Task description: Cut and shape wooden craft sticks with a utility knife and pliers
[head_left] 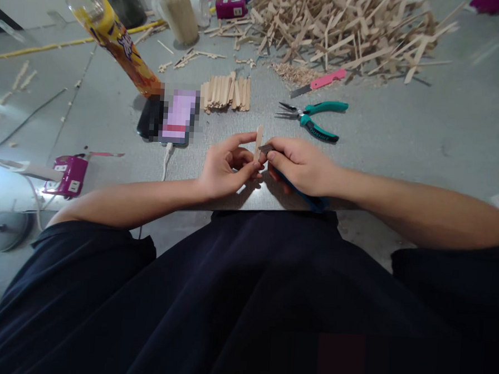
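Note:
A short flat wooden stick [258, 142] stands nearly upright between the thumb and fingers of my left hand [229, 163]. My right hand [298, 164] is closed around the dark blue handle of a utility knife [293, 184]. The knife's blade points left and lies close beside the stick; whether it touches the wood I cannot tell. Both hands are near the front edge of the table. Beyond them are a row of cut wooden sticks [225, 92] and a pair of needle-nose pliers [314, 119] with green handles, jaws apart.
A phone [180, 116] on a white cable lies left of the sticks, with a tilted orange bottle [126, 52] behind it. Farther back are a pink-handled saw-like blade [322, 82], wood shavings [295, 73], and a big heap of wooden sticks [345, 27]. A purple power socket [68, 176] sits at left.

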A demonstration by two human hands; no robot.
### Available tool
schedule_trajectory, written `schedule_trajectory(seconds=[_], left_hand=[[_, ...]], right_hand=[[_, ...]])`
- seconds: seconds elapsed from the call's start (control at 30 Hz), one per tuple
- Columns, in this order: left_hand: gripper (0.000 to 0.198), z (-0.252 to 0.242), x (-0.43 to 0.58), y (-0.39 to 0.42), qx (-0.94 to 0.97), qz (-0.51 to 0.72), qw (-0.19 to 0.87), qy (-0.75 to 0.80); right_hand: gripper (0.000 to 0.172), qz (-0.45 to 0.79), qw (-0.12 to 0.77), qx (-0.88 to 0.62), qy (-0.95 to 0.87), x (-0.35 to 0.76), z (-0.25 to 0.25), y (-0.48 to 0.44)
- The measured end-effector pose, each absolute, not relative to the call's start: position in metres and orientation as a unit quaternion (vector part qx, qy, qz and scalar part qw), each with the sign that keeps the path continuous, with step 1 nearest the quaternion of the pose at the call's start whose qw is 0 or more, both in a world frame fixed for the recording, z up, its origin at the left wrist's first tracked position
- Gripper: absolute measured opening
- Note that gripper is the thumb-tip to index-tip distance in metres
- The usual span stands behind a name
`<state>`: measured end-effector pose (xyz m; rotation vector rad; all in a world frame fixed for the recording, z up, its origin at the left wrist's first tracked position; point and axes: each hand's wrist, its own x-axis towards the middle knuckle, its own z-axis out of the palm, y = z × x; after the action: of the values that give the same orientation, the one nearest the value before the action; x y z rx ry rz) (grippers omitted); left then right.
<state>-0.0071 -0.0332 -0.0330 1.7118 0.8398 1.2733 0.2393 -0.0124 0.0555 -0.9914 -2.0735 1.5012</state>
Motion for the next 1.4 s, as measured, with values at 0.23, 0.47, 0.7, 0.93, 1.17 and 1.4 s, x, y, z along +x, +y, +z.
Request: schedule_trajectory(seconds=[0.23,0.47,0.7,0.93,1.17,1.4], left_hand=[[0.066,-0.032,-0.008,-0.036,0.701,0.497,0.402,0.315],[0.07,-0.024,-0.013,-0.028,0.652,0.482,0.5,0.305],[0.069,-0.027,-0.016,-0.026,0.676,0.473,0.483,0.291],[0.07,-0.031,-0.01,-0.032,0.683,0.503,0.431,0.308],[0.076,-0.032,-0.005,-0.036,0.666,0.503,0.424,0.351],[0.067,-0.029,-0.006,-0.037,0.697,0.485,0.404,0.341]], right_hand=[[0.027,0.513,0.188,-0.375,-0.749,0.238,0.055,-0.018],[0.027,0.644,0.196,-0.31,-0.672,0.241,0.055,-0.011],[0.033,0.689,0.177,-0.282,-0.643,0.243,0.055,-0.009],[0.028,0.616,0.198,-0.342,-0.682,0.239,0.053,-0.013],[0.021,0.563,0.195,-0.361,-0.718,0.24,0.052,-0.012],[0.022,0.561,0.198,-0.366,-0.716,0.238,0.05,-0.014]])
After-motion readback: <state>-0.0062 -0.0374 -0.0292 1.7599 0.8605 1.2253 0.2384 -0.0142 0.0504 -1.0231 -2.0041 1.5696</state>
